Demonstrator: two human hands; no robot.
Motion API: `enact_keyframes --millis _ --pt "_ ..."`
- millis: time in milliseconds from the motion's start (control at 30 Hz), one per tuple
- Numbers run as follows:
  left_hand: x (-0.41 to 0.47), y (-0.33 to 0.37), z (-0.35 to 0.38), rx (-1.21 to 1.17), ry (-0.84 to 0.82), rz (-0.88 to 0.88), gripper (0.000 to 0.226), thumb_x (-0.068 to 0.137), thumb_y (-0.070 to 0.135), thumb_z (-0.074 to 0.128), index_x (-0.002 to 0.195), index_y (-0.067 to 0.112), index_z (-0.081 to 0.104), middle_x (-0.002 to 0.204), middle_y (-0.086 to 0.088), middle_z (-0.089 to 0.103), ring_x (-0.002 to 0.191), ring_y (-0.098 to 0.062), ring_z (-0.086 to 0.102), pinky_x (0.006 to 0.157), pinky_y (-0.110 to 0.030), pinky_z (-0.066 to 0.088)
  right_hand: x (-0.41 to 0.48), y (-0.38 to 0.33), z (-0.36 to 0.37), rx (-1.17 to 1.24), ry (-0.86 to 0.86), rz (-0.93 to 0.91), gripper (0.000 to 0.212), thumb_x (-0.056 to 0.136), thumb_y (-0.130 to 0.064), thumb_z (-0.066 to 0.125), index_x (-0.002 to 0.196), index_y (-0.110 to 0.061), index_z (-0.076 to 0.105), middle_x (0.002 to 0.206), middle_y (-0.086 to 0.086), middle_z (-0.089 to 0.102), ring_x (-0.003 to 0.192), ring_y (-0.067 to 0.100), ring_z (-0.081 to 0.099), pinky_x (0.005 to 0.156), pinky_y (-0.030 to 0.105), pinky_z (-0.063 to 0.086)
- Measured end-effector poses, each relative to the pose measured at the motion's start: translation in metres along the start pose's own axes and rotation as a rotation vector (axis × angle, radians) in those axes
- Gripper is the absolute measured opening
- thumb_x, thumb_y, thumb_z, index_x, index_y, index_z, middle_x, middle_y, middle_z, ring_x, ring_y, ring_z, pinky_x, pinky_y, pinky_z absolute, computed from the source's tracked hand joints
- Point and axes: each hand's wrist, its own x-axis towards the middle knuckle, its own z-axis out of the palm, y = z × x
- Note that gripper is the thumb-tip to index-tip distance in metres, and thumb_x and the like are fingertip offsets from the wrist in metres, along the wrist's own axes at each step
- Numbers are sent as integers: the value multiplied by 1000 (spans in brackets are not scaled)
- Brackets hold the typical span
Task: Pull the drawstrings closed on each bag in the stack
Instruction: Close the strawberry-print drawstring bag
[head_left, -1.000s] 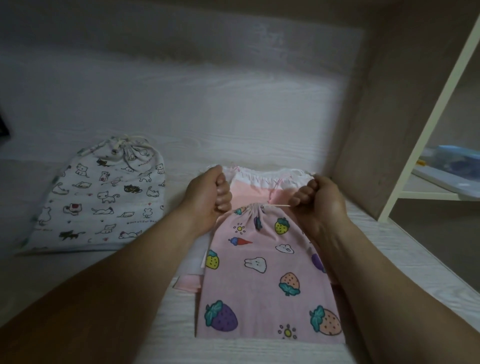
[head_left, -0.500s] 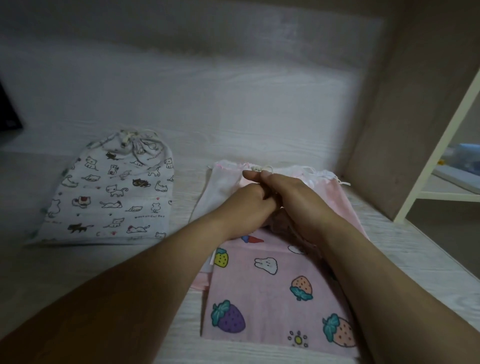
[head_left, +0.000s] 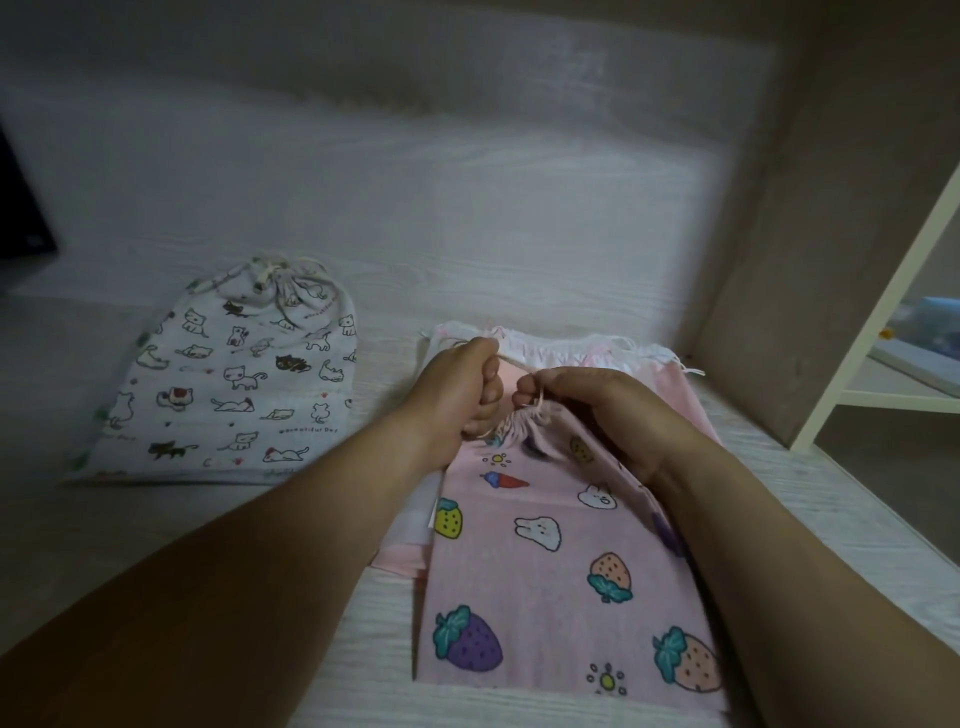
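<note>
Pale wood-grain surface (head_left: 519, 270), walled behind and to the right. Left hand (head_left: 457, 389) and right hand (head_left: 597, 410) fisted close together on the drawstring (head_left: 540, 404) at the gathered neck of the pink fruit-print bag (head_left: 545, 571), lying atop the stack (head_left: 670, 384) directly under the grip. Well left of the grip, a cat-print bag (head_left: 234, 384), cinched.

We have one view, from a wide-angle camera worn on the head. It looks forward and down along both forearms onto the pale wood-grain surface (head_left: 519, 270). It sits close in, so the left hand (head_left: 457, 387) and right hand (head_left: 597, 410) fill the centre. The back wall (head_left: 415, 104) closes the top of the frame, and at the dim right edge stands what may be a white shelf frame (head_left: 883, 291).
</note>
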Motion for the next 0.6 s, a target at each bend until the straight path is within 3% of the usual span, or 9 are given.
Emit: enact_keyframes --millis 100,200,267,333,400,500,600 --pt "0 0 -2 1 7 2 35 101 23 41 66 21 38 56 -3 32 43 -13 16 43 -20 10 -2 -2 -5 72 -38 55 31 95 -12 61 118 7 68 127 36 62 110 45 62 108 51 47" --pt "0 0 -4 26 4 7 35 102 23 41 67 20 38 56 -3 32 43 -13 17 43 -19 11 3 2 -6 67 -31 52 39 93 -9 68 127 10 63 136 40 56 116 46 59 117 56 40" --pt "0 1 -3 58 1 21 35 103 24 41 68 21 38 56 -3 33 44 -13 17 43 -20 11 6 4 -6 -17 -21 8 33 95 -3 66 124 12 64 130 40 61 108 41 63 110 54 47" --pt "-1 1 -3 75 -5 38 35 104 25 41 69 22 38 57 -3 33 45 -13 17 44 -21 10 7 4 -6 -120 -40 -18 22 96 -1 64 113 11 69 113 34 71 94 34 69 92 41 59" --pt "-1 1 -1 95 -11 58 36 106 27 41 70 21 38 55 -2 35 43 -13 19 46 -23 10 9 4 -7 -162 -52 -24 13 95 -1 65 104 6 73 96 23 74 79 26 71 76 31 60" --pt "-2 0 1 154 -14 97 37 107 29 41 71 20 39 55 -3 36 43 -13 21 46 -23 12 9 3 -7 -159 -73 -19 11 96 -2 64 102 4 72 89 18 74 75 23 71 71 28 61" --pt "-1 0 3 201 -1 124 37 107 31 41 72 21 40 58 -4 34 45 -13 21 47 -24 14 7 2 -5 -88 -108 15 17 98 0 60 110 9 68 95 22 75 78 26 74 70 29 61"
